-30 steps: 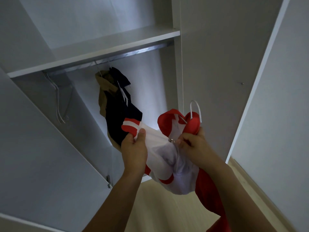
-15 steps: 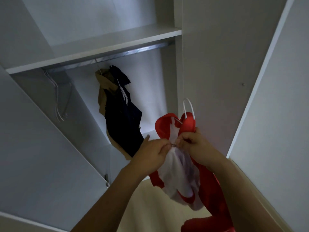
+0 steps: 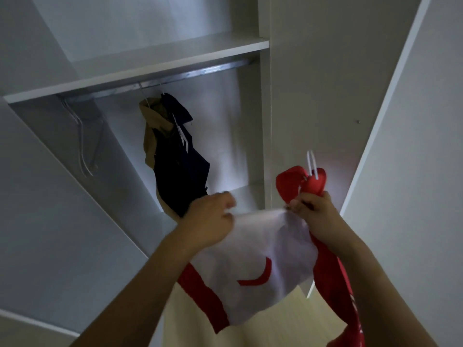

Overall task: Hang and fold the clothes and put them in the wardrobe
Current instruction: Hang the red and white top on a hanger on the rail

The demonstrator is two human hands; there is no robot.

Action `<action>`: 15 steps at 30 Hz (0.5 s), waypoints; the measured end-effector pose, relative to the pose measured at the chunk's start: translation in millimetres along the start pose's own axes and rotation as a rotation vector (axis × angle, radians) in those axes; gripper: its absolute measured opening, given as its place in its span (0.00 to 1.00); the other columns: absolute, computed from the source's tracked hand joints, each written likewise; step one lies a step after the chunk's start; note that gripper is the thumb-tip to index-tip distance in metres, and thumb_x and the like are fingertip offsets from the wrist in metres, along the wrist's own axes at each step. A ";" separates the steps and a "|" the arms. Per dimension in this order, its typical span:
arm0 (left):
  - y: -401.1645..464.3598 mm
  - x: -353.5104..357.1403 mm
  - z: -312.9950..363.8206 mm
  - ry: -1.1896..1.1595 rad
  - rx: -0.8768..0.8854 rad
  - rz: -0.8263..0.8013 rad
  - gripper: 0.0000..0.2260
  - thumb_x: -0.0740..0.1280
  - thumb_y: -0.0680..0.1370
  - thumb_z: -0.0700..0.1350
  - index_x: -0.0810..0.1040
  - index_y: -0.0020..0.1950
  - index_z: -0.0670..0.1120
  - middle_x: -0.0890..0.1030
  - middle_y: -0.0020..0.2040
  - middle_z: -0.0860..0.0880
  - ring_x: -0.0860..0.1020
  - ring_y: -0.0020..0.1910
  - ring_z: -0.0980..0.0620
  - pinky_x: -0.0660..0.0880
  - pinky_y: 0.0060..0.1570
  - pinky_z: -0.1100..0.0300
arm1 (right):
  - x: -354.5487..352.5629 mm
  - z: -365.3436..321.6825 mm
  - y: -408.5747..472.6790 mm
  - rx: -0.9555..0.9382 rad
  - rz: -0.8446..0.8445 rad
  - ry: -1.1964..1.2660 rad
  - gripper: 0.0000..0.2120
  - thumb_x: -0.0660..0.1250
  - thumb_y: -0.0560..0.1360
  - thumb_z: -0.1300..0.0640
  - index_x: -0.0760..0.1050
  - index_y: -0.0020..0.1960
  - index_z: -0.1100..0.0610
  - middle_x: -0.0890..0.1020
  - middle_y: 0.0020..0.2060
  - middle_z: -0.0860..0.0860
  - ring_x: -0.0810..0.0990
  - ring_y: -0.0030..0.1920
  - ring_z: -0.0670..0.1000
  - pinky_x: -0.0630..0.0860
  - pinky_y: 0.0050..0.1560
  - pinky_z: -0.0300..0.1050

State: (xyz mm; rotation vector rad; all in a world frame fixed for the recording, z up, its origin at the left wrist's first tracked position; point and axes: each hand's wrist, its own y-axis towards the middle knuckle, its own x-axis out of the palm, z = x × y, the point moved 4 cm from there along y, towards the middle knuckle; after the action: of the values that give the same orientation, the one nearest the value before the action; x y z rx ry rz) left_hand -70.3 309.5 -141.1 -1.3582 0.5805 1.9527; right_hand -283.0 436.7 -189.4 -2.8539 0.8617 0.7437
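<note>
Right now, nearest the camera, both bare forearms are reaching up and forward, and between them a red and white garment (image 3: 263,259) is hanging stretched in the air in front of the open wardrobe (image 3: 265,121). The left hand (image 3: 210,219) is pinching the white upper edge of the cloth with curled fingers and is drawing it out to the left, though its fingertips are blurred, so the exact hold is hard to read. The right hand (image 3: 313,214) is gripping the red collar part of the same garment, fingers curled round it just under a white hanger hook (image 3: 312,164) that is sticking up out of the red cloth. Judging by that, the garment is sitting on its hanger but is not yet on the rail; the person seems to be straightening it first. Farther in, two pieces are already hanging side by side from the metal rail (image 3: 175,75): a dark navy garment (image 3: 180,166) and a tan garment (image 3: 152,136) partly behind it, the two touching. To their left, some bare wire hangers (image 3: 85,144) are dangling from the rail, apparently waiting for more clothes. Above the rail, the shelf (image 3: 150,68) is showing no folded items in the visible part. So, as a judgement, the hanging is partly done, this piece is next for the rail, and any folding is not showing.
</note>
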 end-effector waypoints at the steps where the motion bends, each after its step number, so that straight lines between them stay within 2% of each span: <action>1: 3.1 12.8 15.1 -0.026 0.059 -0.050 0.13 0.61 0.79 0.49 0.75 0.63 0.51 0.78 0.59 0.52 0.76 0.56 0.51 0.73 0.58 0.54 | 7.9 -8.6 -0.2 -0.029 -0.038 0.018 0.09 0.67 0.77 0.59 0.81 0.40 0.52 0.76 0.53 0.61 0.78 0.52 0.61 0.74 0.60 0.56; 2: 5.2 24.5 29.4 -0.031 0.101 -0.081 0.14 0.61 0.80 0.53 0.75 0.63 0.51 0.78 0.59 0.51 0.77 0.55 0.50 0.73 0.57 0.53 | 15.6 -16.7 -1.5 -0.062 -0.076 0.007 0.09 0.67 0.77 0.58 0.81 0.39 0.49 0.76 0.52 0.60 0.77 0.52 0.59 0.75 0.60 0.54; 5: 11.3 52.7 52.7 0.042 0.167 -0.084 0.11 0.59 0.82 0.54 0.73 0.47 0.49 0.78 0.43 0.50 0.77 0.43 0.49 0.71 0.43 0.54 | 31.1 -25.2 -7.3 -0.114 -0.133 -0.087 0.13 0.68 0.76 0.58 0.77 0.37 0.43 0.72 0.52 0.58 0.74 0.50 0.53 0.74 0.57 0.46; 7: 9.0 61.6 48.9 0.012 0.157 -0.135 0.10 0.59 0.82 0.51 0.69 0.42 0.50 0.73 0.38 0.52 0.74 0.40 0.50 0.67 0.37 0.57 | 30.1 -18.7 -8.5 -0.124 -0.113 -0.128 0.12 0.69 0.76 0.61 0.78 0.37 0.46 0.72 0.54 0.59 0.74 0.49 0.55 0.73 0.58 0.49; 10: -4.4 61.7 20.3 -0.040 0.136 -0.229 0.15 0.62 0.81 0.50 0.66 0.34 0.52 0.69 0.34 0.53 0.70 0.35 0.53 0.65 0.35 0.58 | 7.3 1.9 -0.3 -0.060 0.000 -0.205 0.05 0.69 0.76 0.63 0.83 0.43 0.59 0.74 0.56 0.65 0.74 0.54 0.62 0.71 0.63 0.52; 13: -26.8 59.6 -33.0 0.042 -0.003 -0.408 0.15 0.63 0.80 0.50 0.68 0.33 0.50 0.69 0.34 0.53 0.67 0.33 0.56 0.63 0.34 0.60 | -19.6 14.5 2.6 0.006 0.124 -0.172 0.04 0.69 0.76 0.61 0.83 0.46 0.59 0.72 0.58 0.64 0.75 0.53 0.59 0.71 0.63 0.50; 15: -32.6 61.2 -55.8 0.220 -0.109 -0.497 0.12 0.62 0.79 0.48 0.72 0.37 0.46 0.69 0.34 0.53 0.67 0.32 0.57 0.63 0.33 0.61 | -16.3 4.5 0.3 -0.036 0.127 -0.159 0.05 0.69 0.76 0.60 0.83 0.44 0.55 0.70 0.58 0.59 0.74 0.51 0.55 0.71 0.62 0.47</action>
State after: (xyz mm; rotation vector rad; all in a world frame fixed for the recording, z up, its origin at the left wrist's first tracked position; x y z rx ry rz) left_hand -24.7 309.8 -217.5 -1.6159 0.2049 1.4621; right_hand -297.0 445.6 -185.8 -2.7435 1.0232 0.9938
